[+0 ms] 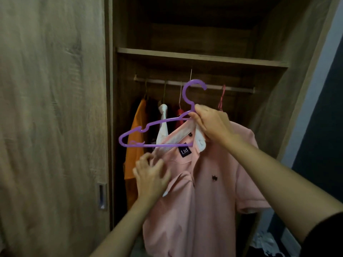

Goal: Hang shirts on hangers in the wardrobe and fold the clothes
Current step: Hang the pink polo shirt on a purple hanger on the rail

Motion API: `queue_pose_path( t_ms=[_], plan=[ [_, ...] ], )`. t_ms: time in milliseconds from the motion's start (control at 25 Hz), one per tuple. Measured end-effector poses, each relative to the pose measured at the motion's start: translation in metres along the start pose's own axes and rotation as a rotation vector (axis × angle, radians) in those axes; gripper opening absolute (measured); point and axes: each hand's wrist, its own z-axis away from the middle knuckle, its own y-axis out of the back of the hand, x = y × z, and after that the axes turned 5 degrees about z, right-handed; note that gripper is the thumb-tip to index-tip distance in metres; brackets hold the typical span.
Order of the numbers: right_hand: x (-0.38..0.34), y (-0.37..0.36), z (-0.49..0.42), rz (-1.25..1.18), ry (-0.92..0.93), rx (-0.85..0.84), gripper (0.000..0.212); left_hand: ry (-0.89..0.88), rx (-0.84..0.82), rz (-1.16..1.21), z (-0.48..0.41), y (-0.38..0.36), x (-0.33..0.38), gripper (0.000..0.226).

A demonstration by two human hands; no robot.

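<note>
Before rail [237, 89]: right hand [211, 125] pinches purple hanger [159, 145]; left hand [151, 175] fingers gripping pink shirt [213, 201]; orange shirt [132, 164] behind.

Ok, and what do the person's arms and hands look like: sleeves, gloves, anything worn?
No gloves, rings or watch show on the left hand or right hand. The right arm is uncovered up to a black sleeve at its upper end. The left arm is uncovered until it leaves the frame; no sleeve shows there.
</note>
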Motion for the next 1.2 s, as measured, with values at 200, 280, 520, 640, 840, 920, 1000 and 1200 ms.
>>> queue_pose_path(
  t_ms=[200, 280, 520, 640, 840, 920, 1000, 1200],
  plan=[
    [0.03, -0.001, 0.018, -0.039, 0.004, -0.063, 0.06, 0.285, -0.431, 0.552, -0.032, 0.01, -0.046, 0.043],
    [0.043, -0.007, 0.034, -0.047, 0.008, -0.149, 0.078, 0.297, -0.53, 0.51, -0.064, 0.028, -0.067, 0.045],
    [0.043, -0.014, 0.065, 0.051, -0.036, -0.272, 0.075, 0.204, -0.685, 0.258, -0.11, 0.066, -0.051, 0.021],
    [0.018, -0.02, 0.065, 0.152, -0.075, -0.189, 0.037, 0.144, -0.394, 0.028, -0.112, 0.066, -0.01, 0.018],
    [-0.015, -0.01, 0.041, 0.085, -0.273, -0.095, 0.036, -0.183, -0.171, 0.017, -0.088, 0.05, 0.069, 0.036],
    [-0.002, -0.005, 0.04, 0.039, -0.328, -0.106, 0.034, -0.398, -0.187, 0.005, -0.07, 0.044, 0.074, 0.049],
    [0.013, 0.001, 0.046, -0.042, -0.331, -0.08, 0.032, -0.457, -0.111, -0.039, -0.072, 0.042, 0.058, 0.053],
    [0.019, 0.002, 0.054, -0.265, -0.219, -0.055, 0.035, -0.422, -0.359, -0.152, -0.115, 0.056, 0.039, 0.052]
  ],
)
